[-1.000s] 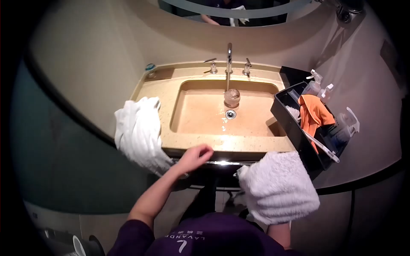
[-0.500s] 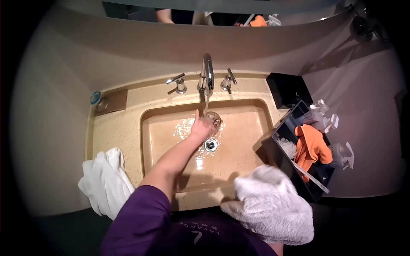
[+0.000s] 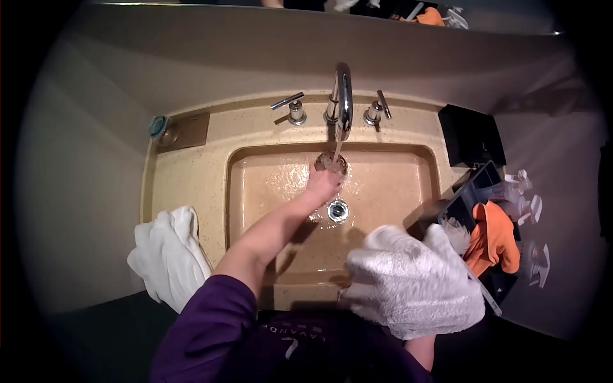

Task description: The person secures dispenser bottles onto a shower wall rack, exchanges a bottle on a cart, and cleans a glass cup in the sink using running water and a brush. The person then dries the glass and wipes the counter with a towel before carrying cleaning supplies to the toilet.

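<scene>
My left hand (image 3: 325, 183) is closed around a clear drinking glass (image 3: 331, 163), held under the stream of water from the chrome faucet (image 3: 343, 102). The glass is inside the beige sink (image 3: 255, 249), behind the metal drain (image 3: 338, 210). A fluffy white towel (image 3: 415, 284) covers my right hand, which holds it up in front of the sink's right side. Only part of my right forearm (image 3: 421, 352) shows below the towel, and the fingers are hidden.
Another white towel (image 3: 169, 255) lies at the counter's left. A small tray (image 3: 191, 129) with a glass item stands at the back left. On the right are a black box (image 3: 472, 136) and a dark caddy (image 3: 456, 201) with an orange cloth (image 3: 493, 239) and spray bottles (image 3: 535, 210).
My left hand has moved the glass further back, beneath the faucet's stream. The towel on my right hand has risen and turned. The whole view has shifted a little.
</scene>
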A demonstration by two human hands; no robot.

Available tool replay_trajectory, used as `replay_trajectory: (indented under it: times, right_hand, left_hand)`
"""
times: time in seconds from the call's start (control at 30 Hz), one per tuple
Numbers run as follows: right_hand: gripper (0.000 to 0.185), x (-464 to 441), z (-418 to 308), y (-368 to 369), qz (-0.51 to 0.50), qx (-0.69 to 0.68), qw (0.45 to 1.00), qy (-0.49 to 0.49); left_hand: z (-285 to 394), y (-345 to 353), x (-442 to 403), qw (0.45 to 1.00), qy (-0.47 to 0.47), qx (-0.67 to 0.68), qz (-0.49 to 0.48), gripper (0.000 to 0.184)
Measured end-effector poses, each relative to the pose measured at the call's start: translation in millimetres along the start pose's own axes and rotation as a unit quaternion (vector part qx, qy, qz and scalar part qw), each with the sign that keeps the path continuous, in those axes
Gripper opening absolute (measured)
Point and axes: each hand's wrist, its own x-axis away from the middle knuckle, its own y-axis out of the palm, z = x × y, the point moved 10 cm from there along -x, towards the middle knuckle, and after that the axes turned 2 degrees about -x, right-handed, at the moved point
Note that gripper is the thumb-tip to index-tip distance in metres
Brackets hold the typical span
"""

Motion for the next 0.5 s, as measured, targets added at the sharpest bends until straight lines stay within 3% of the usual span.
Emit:
replay_trajectory:
  times: [0.03,0.1,0.13,0.23,0.27,0.33,0.37,0.4,0.43,0.5]
  right_hand:
    - [0.018,-1,3,-1,-0.003,-0.003,1.000,-0.002]
    - [0.018,1,5,-1,-0.001,-0.004,1.000,-0.003]
    - [0.018,3,8,-1,-0.003,-0.005,1.000,-0.003]
    - [0.018,-5,6,-5,0.004,-0.009,1.000,-0.007]
    - [0.018,-3,9,-5,0.002,-0.012,1.000,-0.002]
    - [0.018,-5,10,-8,0.005,-0.010,1.000,-0.003]
    - [0.018,-7,7,-6,0.005,-0.010,1.000,-0.007]
    - [0.018,-5,9,-7,0.005,-0.011,1.000,-0.005]
    - [0.018,-6,9,-8,0.007,-0.009,1.000,-0.004]
    - [0.018,-5,10,-9,0.006,-0.007,1.000,-0.005]
  left_hand:
    - [1,2,-2,0.998,-0.030,0.057,0.028,0.030]
    - [6,8,0,0.987,0.060,0.110,0.097,0.022]
    - [9,-21,24,0.988,0.041,0.104,0.109,0.023]
    - [1,-5,26,0.939,0.112,-0.039,0.324,0.025]
    - [-3,12,13,0.953,0.088,-0.058,0.284,0.027]
    - [4,7,11,0.997,0.064,0.026,0.038,0.029]
    - [7,12,16,0.993,0.049,0.069,-0.085,0.030]
    - [3,6,13,0.989,0.044,0.128,-0.065,0.041]
    - [4,-11,14,0.994,0.088,0.050,0.041,0.041]
    - [16,-18,28,0.948,0.173,-0.102,0.246,0.041]
